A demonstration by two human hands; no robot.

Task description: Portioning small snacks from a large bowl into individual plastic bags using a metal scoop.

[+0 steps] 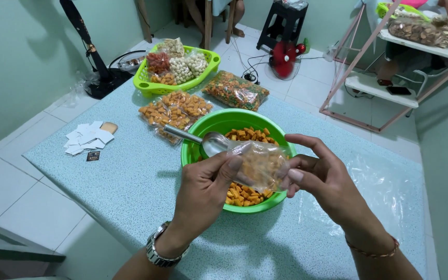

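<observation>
Both hands pinching small clear bag (259, 165) over green bowl (203, 124): left hand (203, 192) fingers clamped on its near edge, right hand (321, 179) on far edge. Bag approx part-filled w/ orange snacks (245, 195); scoop (211, 141) resting in bowl. Several packed bags (175, 111) done beside; plenty left in bowl

- A lime green basket (143, 83) stands at the upper left of the counter (130, 181), full of packed snacks.
- Two sealed bags of orange snacks (175, 110) lie just in front of it.
- A bag of mixed orange and green snacks (235, 91) lies to the right of the basket.
- Small white paper slips (86, 137) lie at the left edge.
- A red fan (284, 58) stands on the floor at the top centre.
- A pink and white shelf (385, 85) is at the upper right.
</observation>
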